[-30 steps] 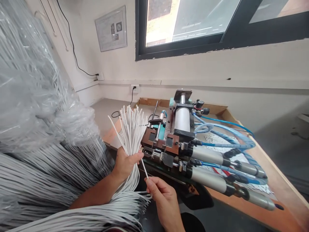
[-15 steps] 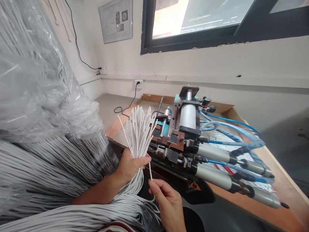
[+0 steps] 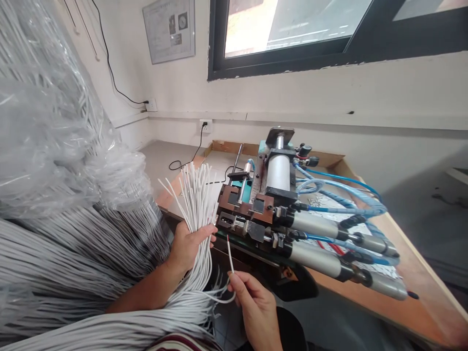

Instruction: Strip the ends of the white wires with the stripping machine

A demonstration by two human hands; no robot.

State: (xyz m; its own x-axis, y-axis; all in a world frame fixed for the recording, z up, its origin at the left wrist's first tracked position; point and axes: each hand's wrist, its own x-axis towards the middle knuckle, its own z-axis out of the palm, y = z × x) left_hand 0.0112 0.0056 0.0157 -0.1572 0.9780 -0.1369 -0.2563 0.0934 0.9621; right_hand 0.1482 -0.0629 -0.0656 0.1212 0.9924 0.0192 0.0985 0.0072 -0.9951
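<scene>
My left hand (image 3: 190,243) is closed around a thick bundle of white cables (image 3: 195,195), whose loose ends fan upward above the fist. Between the thumb and fingers of my right hand (image 3: 256,302) is a single white cable (image 3: 230,256). Its tip points up and shows a thin reddish inner wire. Just beyond both hands stands a pneumatic machine (image 3: 252,214) with metal jaws and cylinders. The tip of the single cable is in front of the machine's near edge, apart from it.
Large masses of grey-white cables (image 3: 73,253), partly under clear plastic (image 3: 66,146), fill the left side and cross my lap. Blue air hoses (image 3: 351,190) run behind the machine. A wooden-edged bench (image 3: 413,243) holds it, beneath a window (image 3: 285,29).
The single cable has come away from the bundle, and its reddish tip now shows. My left hand and the bundle sit slightly farther left. The camera view has shifted a little.
</scene>
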